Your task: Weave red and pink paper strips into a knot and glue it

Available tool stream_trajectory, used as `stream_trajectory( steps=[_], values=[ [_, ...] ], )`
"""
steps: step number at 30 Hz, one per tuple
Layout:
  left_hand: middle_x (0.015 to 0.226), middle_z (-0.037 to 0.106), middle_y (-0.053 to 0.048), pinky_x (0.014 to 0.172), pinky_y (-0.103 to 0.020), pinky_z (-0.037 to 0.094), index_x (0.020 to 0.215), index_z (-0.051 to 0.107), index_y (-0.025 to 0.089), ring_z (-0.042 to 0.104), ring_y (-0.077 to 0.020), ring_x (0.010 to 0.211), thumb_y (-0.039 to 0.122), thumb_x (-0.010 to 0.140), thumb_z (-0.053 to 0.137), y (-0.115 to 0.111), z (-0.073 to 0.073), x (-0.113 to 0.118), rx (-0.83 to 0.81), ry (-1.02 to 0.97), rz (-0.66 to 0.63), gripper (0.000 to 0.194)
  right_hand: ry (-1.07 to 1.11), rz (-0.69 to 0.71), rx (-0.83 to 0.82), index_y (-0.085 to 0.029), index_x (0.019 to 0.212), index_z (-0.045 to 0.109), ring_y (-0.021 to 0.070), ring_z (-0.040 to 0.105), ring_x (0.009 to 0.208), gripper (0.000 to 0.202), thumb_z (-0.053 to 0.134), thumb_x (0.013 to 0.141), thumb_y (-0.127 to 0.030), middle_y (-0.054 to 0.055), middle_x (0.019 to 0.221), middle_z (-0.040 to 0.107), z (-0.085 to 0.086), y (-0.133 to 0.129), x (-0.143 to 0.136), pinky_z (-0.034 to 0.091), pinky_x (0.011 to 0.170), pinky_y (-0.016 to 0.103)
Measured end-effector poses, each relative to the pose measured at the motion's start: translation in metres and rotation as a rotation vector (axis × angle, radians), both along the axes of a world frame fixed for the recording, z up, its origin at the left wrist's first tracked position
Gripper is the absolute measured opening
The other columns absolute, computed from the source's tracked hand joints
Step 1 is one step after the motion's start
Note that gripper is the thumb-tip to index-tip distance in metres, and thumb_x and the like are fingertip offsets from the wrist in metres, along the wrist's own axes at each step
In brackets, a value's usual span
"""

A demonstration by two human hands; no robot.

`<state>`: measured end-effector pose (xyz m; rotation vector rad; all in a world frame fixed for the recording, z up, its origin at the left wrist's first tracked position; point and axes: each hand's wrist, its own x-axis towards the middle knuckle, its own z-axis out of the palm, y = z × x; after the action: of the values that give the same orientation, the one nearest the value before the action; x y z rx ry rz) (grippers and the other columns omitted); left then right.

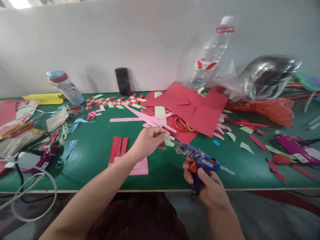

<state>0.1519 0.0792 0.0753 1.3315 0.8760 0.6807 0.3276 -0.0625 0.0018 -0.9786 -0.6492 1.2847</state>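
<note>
My right hand (203, 176) is wrapped round the handle of a blue glue gun (200, 158), with its nozzle pointing left and a clear glue stick (227, 170) out of its back. My left hand (151, 141) is pinched just left of the nozzle; what it holds is too small to make out. Below my left forearm lies a piece of pink strips (140, 166) with red strips (117, 146) standing up from it. Loose pink strips (145, 116) lie crossed behind my left hand. Woven red and green pieces (117, 101) lie farther back.
Red paper sheets (197, 106) and a plastic bottle (210, 53) are at the back right, near a metal bowl (270, 71) in plastic. A phone (123, 81) leans on the wall. At left are a tumbler (66, 87), tassels (68, 150) and white cables (32, 166).
</note>
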Motion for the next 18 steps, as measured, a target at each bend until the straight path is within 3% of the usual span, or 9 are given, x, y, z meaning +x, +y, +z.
stream_trajectory(
  steps=[4, 10, 14, 18],
  values=[
    [0.079, 0.066, -0.002, 0.067, -0.024, 0.054, 0.082, 0.069, 0.015, 0.061, -0.0111, 0.072, 0.029, 0.085, 0.062, 0.008, -0.008, -0.007, 0.048, 0.052, 0.015, 0.017, 0.026, -0.023, 0.000, -0.023, 0.100, 0.072, 0.0118, 0.048, 0.054, 0.030, 0.073, 0.078, -0.044, 0.006, 0.082, 0.065, 0.001, 0.001, 0.000, 0.039, 0.053, 0.030],
    [0.092, 0.071, -0.002, 0.077, -0.027, 0.050, 0.085, 0.076, 0.021, 0.063, -0.0159, 0.083, 0.032, 0.083, 0.065, 0.024, -0.024, -0.015, 0.416, 0.331, 0.074, 0.016, 0.043, -0.062, -0.016, -0.026, 0.101, 0.069, 0.0115, 0.042, 0.055, 0.031, 0.072, 0.077, -0.046, 0.006, 0.086, 0.062, -0.002, -0.001, 0.003, 0.038, 0.051, 0.030],
    [0.095, 0.074, -0.001, 0.074, -0.025, 0.050, 0.091, 0.076, 0.022, 0.067, -0.0166, 0.084, 0.025, 0.084, 0.059, 0.025, -0.024, -0.009, 0.456, 0.488, -0.030, 0.018, 0.115, -0.102, -0.021, -0.029, 0.099, 0.068, 0.0105, 0.033, 0.054, 0.029, 0.067, 0.080, -0.050, 0.003, 0.084, 0.054, -0.002, -0.002, 0.004, 0.034, 0.047, 0.027],
    [0.089, 0.075, 0.000, 0.081, -0.026, 0.049, 0.114, 0.070, 0.022, 0.067, -0.0171, 0.087, 0.009, 0.082, 0.051, 0.023, -0.024, -0.003, 0.532, 0.558, -0.123, 0.040, 0.243, -0.157, -0.037, -0.029, 0.096, 0.069, 0.0093, 0.027, 0.054, 0.025, 0.069, 0.078, -0.047, 0.001, 0.083, 0.048, 0.000, -0.001, 0.003, 0.034, 0.047, 0.025]
  ],
)
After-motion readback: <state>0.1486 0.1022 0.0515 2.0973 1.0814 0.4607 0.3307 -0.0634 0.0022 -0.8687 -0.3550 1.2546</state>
